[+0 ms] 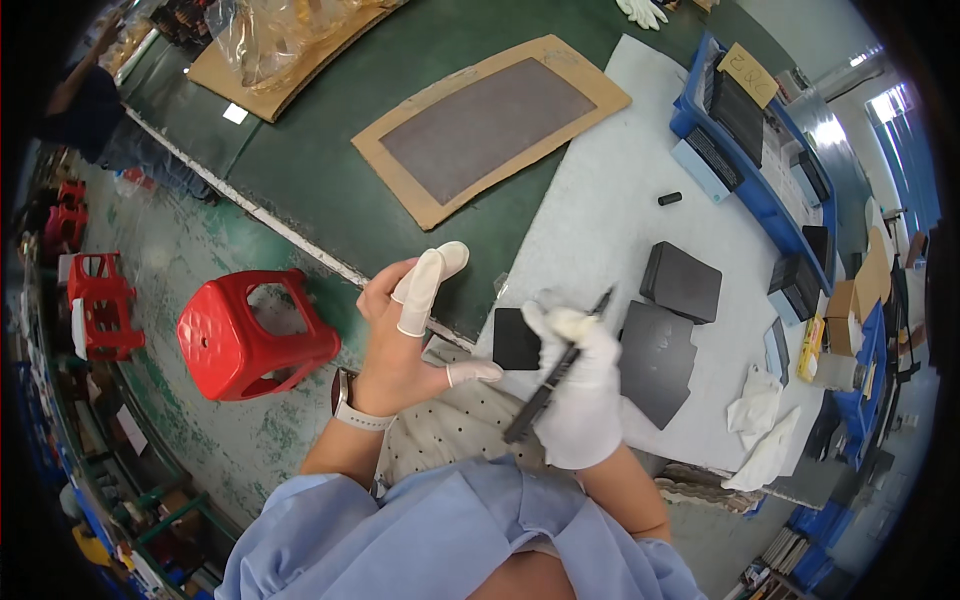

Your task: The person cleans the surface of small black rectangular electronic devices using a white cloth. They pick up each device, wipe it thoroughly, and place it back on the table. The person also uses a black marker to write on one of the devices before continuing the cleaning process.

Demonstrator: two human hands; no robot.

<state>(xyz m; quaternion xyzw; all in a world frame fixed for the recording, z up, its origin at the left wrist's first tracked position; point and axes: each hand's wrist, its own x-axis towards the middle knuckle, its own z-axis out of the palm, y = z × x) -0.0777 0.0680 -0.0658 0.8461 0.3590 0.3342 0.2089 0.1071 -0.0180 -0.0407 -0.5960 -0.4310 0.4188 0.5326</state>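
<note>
Nearest, the right hand (578, 392), in a white fabric glove, is closed around a slim black brush-like tool (556, 369) held slantwise. The left hand (405, 335) is bare apart from white rubber finger cots, fingers spread loosely and holding nothing. Between them a small black square tile (514, 339) lies flat on the white sheet covering the tabletop (610, 210). Beyond, darker flat plates (657, 358) and a thick black block (681, 281). Farther off, a brown cardboard frame with a grey panel (490, 125); a yellow label (747, 73) tops the blue plastic bin (748, 178).
</note>
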